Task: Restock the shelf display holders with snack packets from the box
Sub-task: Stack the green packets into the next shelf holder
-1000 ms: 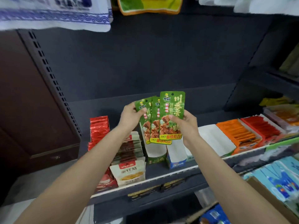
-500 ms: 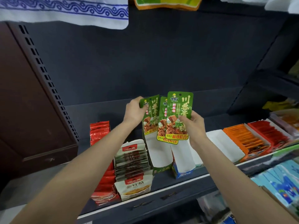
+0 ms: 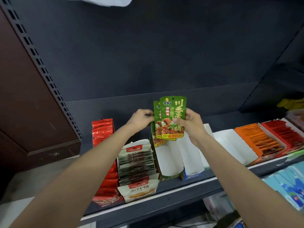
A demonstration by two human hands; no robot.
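At frame centre, the right hand (image 3: 191, 125) pinches the green snack packets (image 3: 171, 119) upright, while the left hand (image 3: 141, 119) grips their left edge with curled fingers, above the white display holder (image 3: 167, 162) on the shelf (image 3: 164, 195).

Dim, even light; wide-angle bending at the edges, slight motion blur throughout.

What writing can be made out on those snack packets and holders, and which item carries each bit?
"川香素" in big yellow characters: front green packet, held by both hands.
"椒麻味" on a red strip: same packet.
"麻辣鲜香!" on the yellow band at its foot.
Small logo at its top: too small to read.
Red labels on the white packets: blurred, unreadable.
Red packets, orange packets: no legible text.
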